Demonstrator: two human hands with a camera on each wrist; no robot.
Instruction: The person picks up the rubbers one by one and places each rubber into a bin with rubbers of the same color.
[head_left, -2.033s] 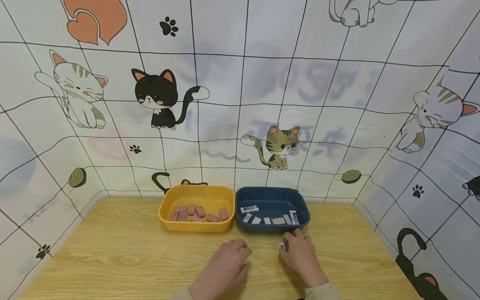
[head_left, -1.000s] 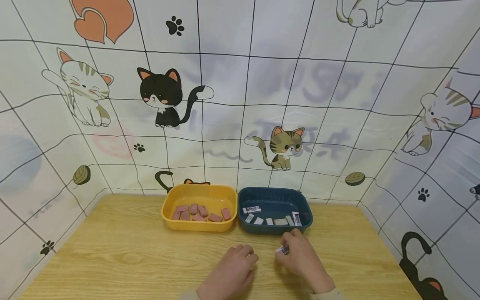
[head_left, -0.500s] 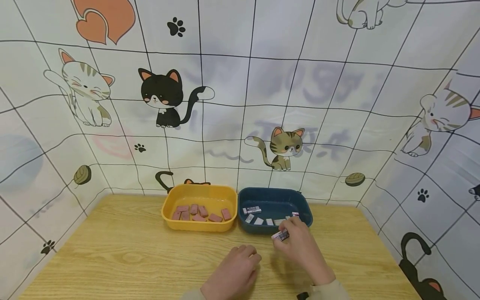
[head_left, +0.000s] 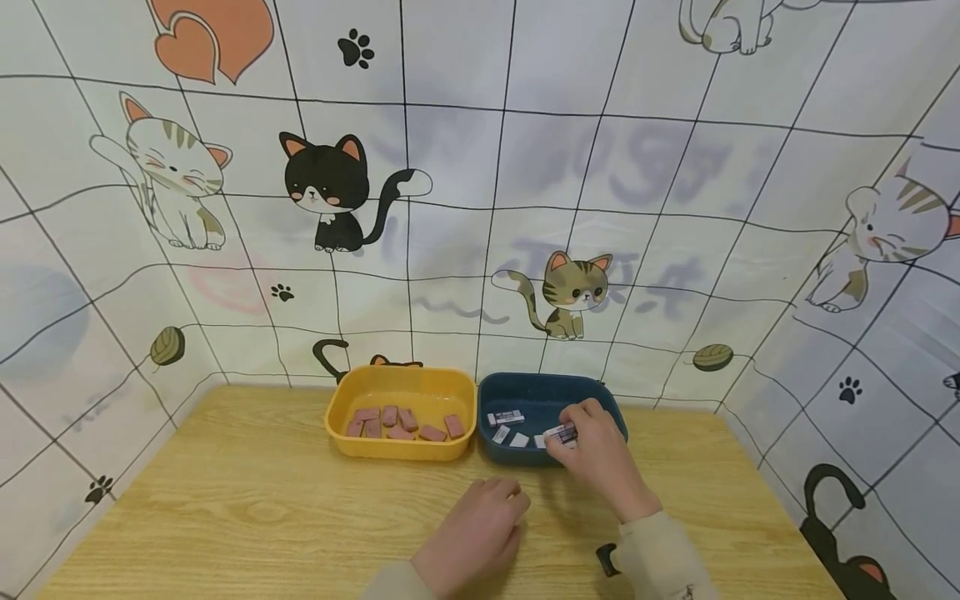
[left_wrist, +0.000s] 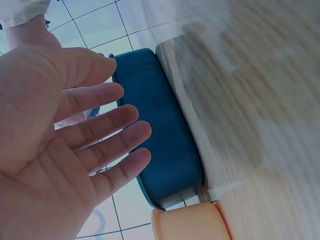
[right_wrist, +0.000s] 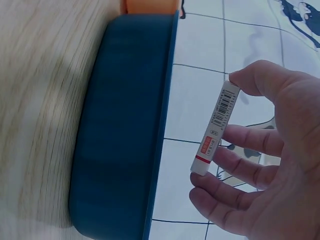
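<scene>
My right hand (head_left: 600, 458) is above the front of the dark blue bin (head_left: 543, 392). It pinches a white eraser in a printed paper sleeve (right_wrist: 216, 127) between thumb and fingertips, level with the rim in the right wrist view. Several white and pale erasers lie in that bin, among them a sleeved eraser (head_left: 506, 417); my hand hides the bin's right part. My left hand (head_left: 476, 529) stays over the table in front of the bins. Its fingers are loosely extended and hold nothing, as the left wrist view shows.
A yellow bin (head_left: 401, 451) with several pink erasers (head_left: 432, 433) stands against the blue one's left side. Behind both rises a wall sheet (head_left: 450, 167) printed with cats. A black object (head_left: 607, 558) shows beside the right sleeve on the wooden table (head_left: 262, 517).
My right hand has lifted the sleeved eraser from in front of the blue bin and carried it up and forward over the bin. The left hand has shifted slightly rightward in view.
</scene>
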